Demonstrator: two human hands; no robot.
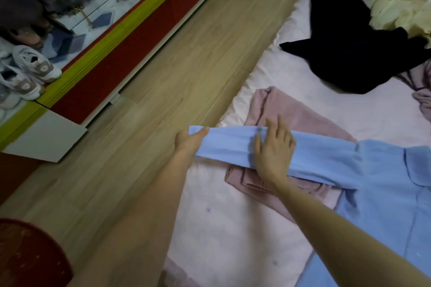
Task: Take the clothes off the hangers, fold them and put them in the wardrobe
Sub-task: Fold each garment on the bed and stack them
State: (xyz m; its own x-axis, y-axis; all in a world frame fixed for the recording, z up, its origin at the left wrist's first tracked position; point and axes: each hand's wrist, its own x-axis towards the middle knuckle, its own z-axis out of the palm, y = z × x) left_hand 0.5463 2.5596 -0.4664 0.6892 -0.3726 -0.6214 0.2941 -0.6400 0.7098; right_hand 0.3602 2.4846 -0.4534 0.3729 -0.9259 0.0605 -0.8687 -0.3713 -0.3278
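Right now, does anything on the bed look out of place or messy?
Yes. The black garment lies crumpled and unfolded at the far end of the bed, beside a rumpled cream cloth. The blue shirt is spread over the folded pink garment, its sleeve stretched between left hand and right hand.

A light blue shirt (382,189) lay spread flat on the pale pink bed (233,228), its body at the right; one long sleeve (224,147) stretched out leftward past the bed's edge, crossing a folded dusty-pink garment (293,114) that lay beneath it; a black garment (354,53) lay crumpled farther up the bed, well apart from the shirt; a cream garment (396,7) lay bunched just beside it at the upper right, touching its edge.
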